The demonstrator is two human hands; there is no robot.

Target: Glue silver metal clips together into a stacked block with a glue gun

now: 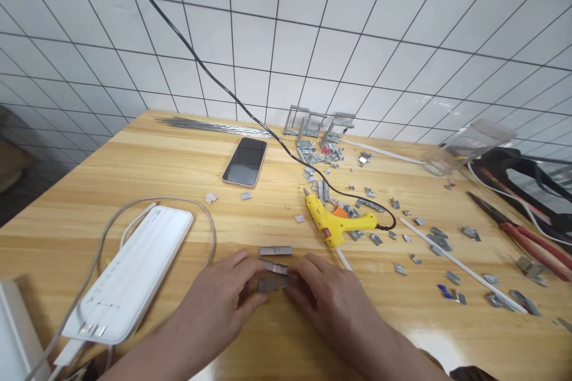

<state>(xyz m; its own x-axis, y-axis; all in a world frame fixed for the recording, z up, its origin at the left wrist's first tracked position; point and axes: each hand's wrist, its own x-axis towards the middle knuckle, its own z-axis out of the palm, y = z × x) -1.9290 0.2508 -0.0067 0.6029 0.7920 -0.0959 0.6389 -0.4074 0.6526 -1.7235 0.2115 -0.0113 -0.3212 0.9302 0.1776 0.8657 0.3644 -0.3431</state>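
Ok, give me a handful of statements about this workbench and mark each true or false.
1. Both hands, left hand and right hand, hold a grey metal staple strip between them. True.
2. The yellow plastic glue gun is in the right hand. False: it lies on the light wooden table, beyond the hands.
3. The dark-screened smartphone lies flat on the table. True.
4. The white rectangular power bank lies right of the glue gun. False: it lies left.
5. The red-handled pliers lie at the right. True.

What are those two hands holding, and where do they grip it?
Both hands, left and right, pinch a small grey metal staple strip by its two ends, on the wooden table.
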